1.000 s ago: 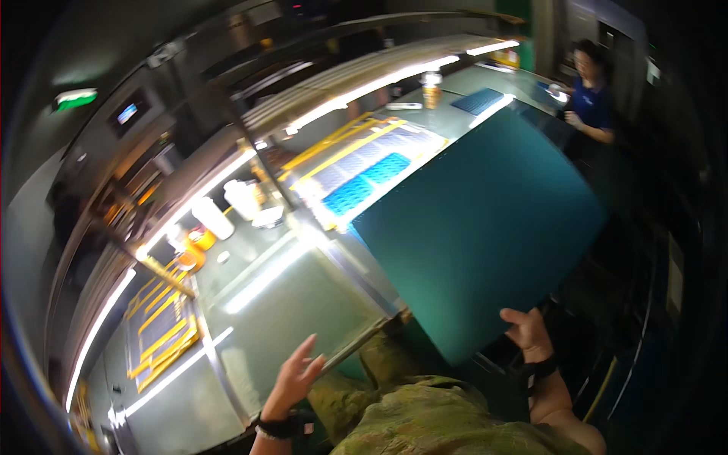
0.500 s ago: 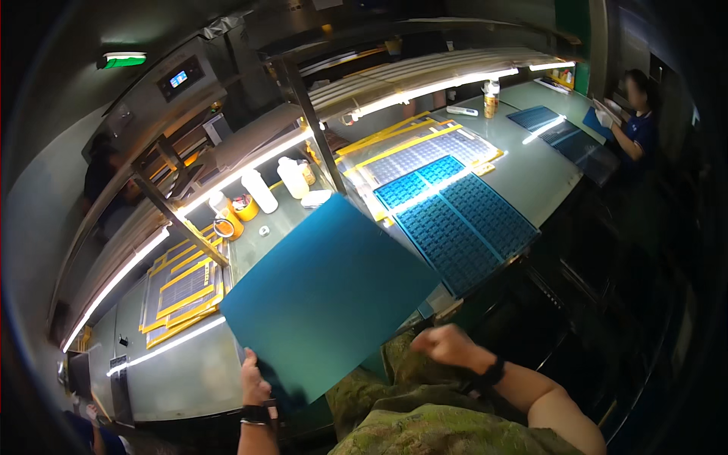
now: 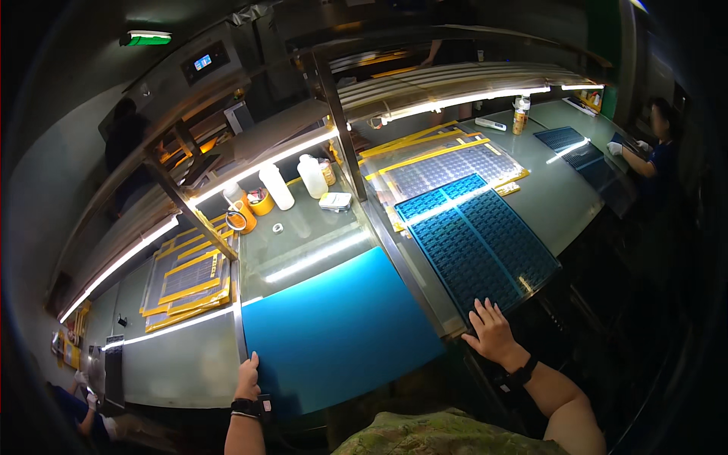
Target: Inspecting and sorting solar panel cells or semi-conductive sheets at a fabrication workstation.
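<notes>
A plain blue sheet (image 3: 341, 334) lies over the front of the workbench, its near edge reaching past the bench toward me. My left hand (image 3: 247, 378) grips the sheet at its left edge, thumb on top; the fingers underneath are hidden. To the right is a dark teal panel (image 3: 485, 246) with a repeating raised pattern and lighter strips across it. At that panel's near edge, my right hand (image 3: 494, 331) is open, its fingers spread over the edge. I cannot tell how firmly it touches the panel.
Yellow-taped clear films (image 3: 447, 161) lie behind the panel, and more taped frames (image 3: 189, 282) at the left. White bottles (image 3: 312, 176) and orange tape rolls (image 3: 260, 202) stand at the back. Metal shelf posts (image 3: 340, 129) with strip lights rise there. A co-worker (image 3: 658, 152) stands far right.
The blue sheet has gone from raised and tilted to lying down on the bench, with my left hand still on its edge. My right hand has moved right to the patterned panel and opened.
</notes>
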Tool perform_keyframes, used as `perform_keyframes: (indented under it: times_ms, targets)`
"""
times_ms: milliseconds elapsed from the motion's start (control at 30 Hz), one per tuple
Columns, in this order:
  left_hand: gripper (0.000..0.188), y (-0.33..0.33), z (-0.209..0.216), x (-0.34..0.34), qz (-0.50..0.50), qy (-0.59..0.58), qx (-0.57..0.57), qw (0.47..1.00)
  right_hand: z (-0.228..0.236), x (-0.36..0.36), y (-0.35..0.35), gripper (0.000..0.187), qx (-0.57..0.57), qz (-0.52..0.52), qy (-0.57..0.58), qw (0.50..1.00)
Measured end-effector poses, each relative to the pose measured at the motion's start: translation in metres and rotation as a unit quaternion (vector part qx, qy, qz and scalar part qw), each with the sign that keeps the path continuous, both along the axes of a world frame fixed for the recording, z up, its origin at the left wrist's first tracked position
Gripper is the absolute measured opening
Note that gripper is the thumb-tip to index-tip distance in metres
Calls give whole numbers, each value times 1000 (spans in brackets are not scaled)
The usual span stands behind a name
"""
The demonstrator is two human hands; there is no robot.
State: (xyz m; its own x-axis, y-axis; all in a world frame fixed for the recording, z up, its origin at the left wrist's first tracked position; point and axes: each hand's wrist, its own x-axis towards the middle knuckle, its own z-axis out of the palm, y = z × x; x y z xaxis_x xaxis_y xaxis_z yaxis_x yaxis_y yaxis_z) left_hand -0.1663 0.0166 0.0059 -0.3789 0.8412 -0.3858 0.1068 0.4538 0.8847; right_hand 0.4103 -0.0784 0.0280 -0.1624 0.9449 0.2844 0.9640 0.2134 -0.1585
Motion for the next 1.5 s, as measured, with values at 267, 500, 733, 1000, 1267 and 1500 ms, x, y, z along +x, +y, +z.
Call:
perform_keyframes:
  times_ms: [267,500,733,1000,1267,1500]
  targets:
    - [38,0,16,7,-19,-82,-5,996,-7,3,7,52,60,22,-48,997]
    - [39,-1,9,-1,8,-153,-15,988,-13,4,10,46,79,17,-6,997]
    - [33,1,34,16,-19,-153,-4,988,54,0,2,51,-66,72,199,975]
    - [23,-17,107,39,-54,-200,213,955,98,-22,61,60,-243,-18,442,863]
    - [19,-26,192,24,-37,149,381,912,176,-71,128,54,-242,144,817,504]
    - [20,-30,185,-6,-175,274,358,875,108,-62,129,39,-266,216,805,485]
